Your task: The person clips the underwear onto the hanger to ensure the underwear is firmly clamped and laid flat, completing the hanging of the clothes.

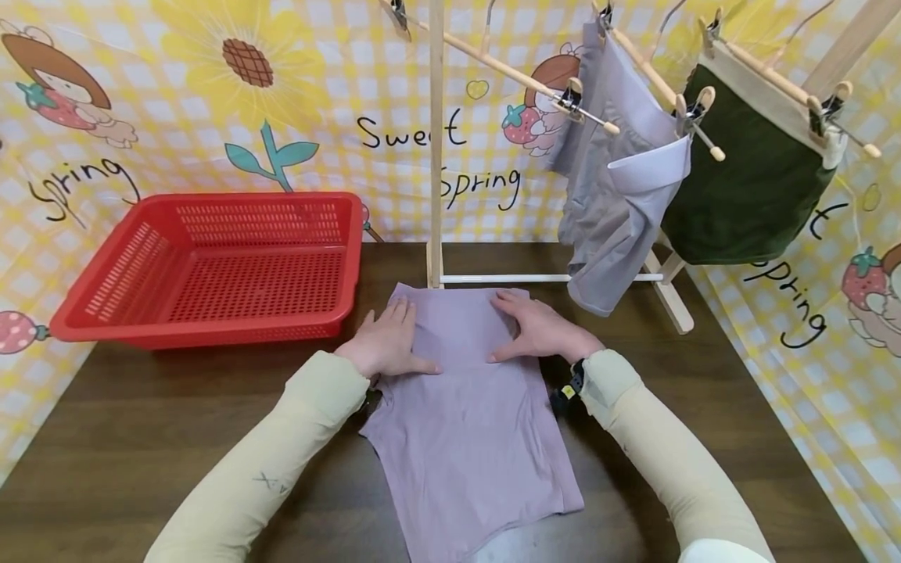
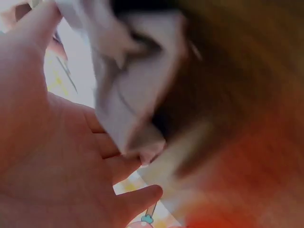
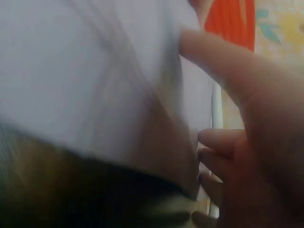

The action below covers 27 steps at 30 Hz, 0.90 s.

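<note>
A lilac garment (image 1: pixel 479 446), which looks like shorts or leggings with a wide waistband, lies spread on the table. My left hand (image 1: pixel 389 340) rests on the left side of its waistband, fingers extended and thumb pointing inward. On the opposite side my right hand (image 1: pixel 538 328) touches the waistband, thumb and fingers spread apart. In the left wrist view the fabric (image 2: pixel 137 90) is blurred beside my straight fingers (image 2: pixel 128 199). The right wrist view has the lilac cloth (image 3: pixel 57 71) near my thumb, with several fingertips (image 3: pixel 211 137) at its edge.
A red plastic basket (image 1: pixel 345 289) stands at the back left. Behind the garment rises a wooden rack post (image 1: pixel 436 156). Clip hangers hold grey shorts (image 1: pixel 612 203) and dark green shorts (image 1: pixel 746 172); another hanger (image 1: pixel 493 62) has no garment. The table (image 1: pixel 176 438) is dark wood.
</note>
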{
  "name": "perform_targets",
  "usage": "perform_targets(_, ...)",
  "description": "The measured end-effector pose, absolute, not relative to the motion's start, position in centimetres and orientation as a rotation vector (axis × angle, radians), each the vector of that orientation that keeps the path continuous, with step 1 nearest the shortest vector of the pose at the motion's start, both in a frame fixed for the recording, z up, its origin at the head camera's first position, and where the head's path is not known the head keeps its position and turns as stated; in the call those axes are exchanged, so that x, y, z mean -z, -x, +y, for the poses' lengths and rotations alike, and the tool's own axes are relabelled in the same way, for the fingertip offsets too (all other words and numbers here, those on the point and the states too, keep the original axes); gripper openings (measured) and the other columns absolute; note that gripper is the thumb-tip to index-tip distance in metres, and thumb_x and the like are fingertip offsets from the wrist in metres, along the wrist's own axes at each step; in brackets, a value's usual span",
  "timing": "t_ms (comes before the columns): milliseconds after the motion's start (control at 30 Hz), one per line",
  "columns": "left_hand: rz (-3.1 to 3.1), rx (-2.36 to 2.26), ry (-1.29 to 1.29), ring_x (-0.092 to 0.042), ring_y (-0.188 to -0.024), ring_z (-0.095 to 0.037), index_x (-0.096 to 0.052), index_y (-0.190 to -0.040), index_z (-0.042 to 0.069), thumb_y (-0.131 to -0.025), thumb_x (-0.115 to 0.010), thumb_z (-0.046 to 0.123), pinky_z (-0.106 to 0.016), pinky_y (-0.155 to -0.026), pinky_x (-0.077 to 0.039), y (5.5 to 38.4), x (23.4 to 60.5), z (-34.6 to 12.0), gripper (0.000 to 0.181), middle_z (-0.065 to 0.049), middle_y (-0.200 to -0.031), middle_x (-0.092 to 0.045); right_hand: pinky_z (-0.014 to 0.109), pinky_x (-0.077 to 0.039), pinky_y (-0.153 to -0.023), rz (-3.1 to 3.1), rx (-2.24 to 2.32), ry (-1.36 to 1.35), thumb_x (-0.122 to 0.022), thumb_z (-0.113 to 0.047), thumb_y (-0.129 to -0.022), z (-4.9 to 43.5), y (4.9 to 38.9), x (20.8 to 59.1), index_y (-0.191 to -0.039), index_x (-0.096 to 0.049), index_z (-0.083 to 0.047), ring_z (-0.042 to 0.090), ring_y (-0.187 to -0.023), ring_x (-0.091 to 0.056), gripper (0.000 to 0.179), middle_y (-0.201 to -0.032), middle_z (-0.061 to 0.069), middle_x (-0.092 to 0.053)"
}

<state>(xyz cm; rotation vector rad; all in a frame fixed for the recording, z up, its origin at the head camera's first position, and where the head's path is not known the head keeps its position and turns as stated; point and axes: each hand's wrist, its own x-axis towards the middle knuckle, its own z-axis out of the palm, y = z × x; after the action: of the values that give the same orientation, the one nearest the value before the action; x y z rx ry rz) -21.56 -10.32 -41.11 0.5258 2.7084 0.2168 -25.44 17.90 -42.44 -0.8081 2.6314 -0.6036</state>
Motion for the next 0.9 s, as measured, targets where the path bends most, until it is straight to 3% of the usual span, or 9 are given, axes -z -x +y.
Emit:
perform_targets(200, 2.738, -0.224, -0.510, -0.014, -0.151, -0.042, -0.019, -0.156, -0.012, -0.082, -0.069, 0.072, -0.065, -0.116, -0.014, 21.8, 41.3, -10.7, 0.122, -0.030, -0.163, -0.016, 0.060, -0.009, -0.118, 2.626, 0.610, 0.771, -0.085, -0.053, -0.076, 18.8, 25.8, 42.4, -0.159, -0.028, -0.002, 0.038, -0.153, -0.007, 0.113, -0.167, 0.017, -0.016)
perform_targets(333, 2.794, -0.255, -0.571, -0.023, -0.148, -0.042, -0.025, -0.155, -0.011, -0.084, -0.069, 0.070, -0.064, -0.115, -0.019, 21.4, 41.4, -10.5, 0.116, -0.030, -0.160, -0.026, 0.055, -0.015, -0.119, 2.607, 0.711, 0.776, -0.086, -0.050, -0.078, 18.6, 25.1, 42.2, -0.158, -0.033, -0.003, 0.036, -0.153, -0.010, 0.107, -0.166, 0.018, -0.018)
perform_targets(533, 2.841, -0.321, -0.795, -0.027, -0.146, -0.042, -0.032, -0.154, -0.009, -0.087, -0.073, 0.058, -0.059, -0.116, -0.022, 17.9, 40.6, -10.2, 0.103, -0.028, -0.158, -0.031, 0.049, -0.030, -0.115, 2.635, 0.739, 0.923, -0.087, -0.034, -0.081, 18.5, 21.8, 40.5, -0.146, -0.053, -0.001, 0.036, -0.144, -0.034, 0.080, -0.154, 0.020, -0.041)
perform_targets(633, 2.775, -0.338, -0.924, -0.025, -0.147, -0.044, -0.031, -0.154, -0.010, -0.087, -0.074, 0.056, -0.058, -0.116, -0.023, 15.4, 40.6, -10.5, 0.103, -0.029, -0.159, -0.028, 0.049, -0.032, -0.114, 2.621, 0.685, 0.998, -0.087, -0.030, -0.082, 18.4, 19.9, 40.1, -0.143, -0.057, -0.002, 0.035, -0.142, -0.037, 0.074, -0.151, 0.018, -0.046)
perform_targets(733, 2.655, -0.342, -0.940, -0.018, -0.149, -0.044, -0.024, -0.156, -0.009, -0.086, -0.074, 0.059, -0.058, -0.117, -0.020, 13.6, 41.1, -11.1, 0.110, -0.027, -0.163, -0.018, 0.050, -0.029, -0.115, 2.551, 0.612, 1.042, -0.086, -0.033, -0.083, 18.6, 18.4, 40.5, -0.150, -0.048, -0.001, 0.035, -0.147, -0.029, 0.084, -0.158, 0.018, -0.038)
perform_targets(900, 2.585, -0.319, -0.875, -0.006, -0.152, -0.041, -0.016, -0.161, -0.001, -0.075, -0.075, 0.072, -0.057, -0.119, -0.012, 12.8, 41.9, -12.6, 0.127, -0.020, -0.168, -0.007, 0.056, -0.017, -0.118, 2.491, 0.478, 1.056, -0.086, -0.049, -0.080, 20.0, 17.1, 41.3, -0.159, -0.026, 0.001, 0.035, -0.152, -0.014, 0.111, -0.166, 0.018, -0.018)
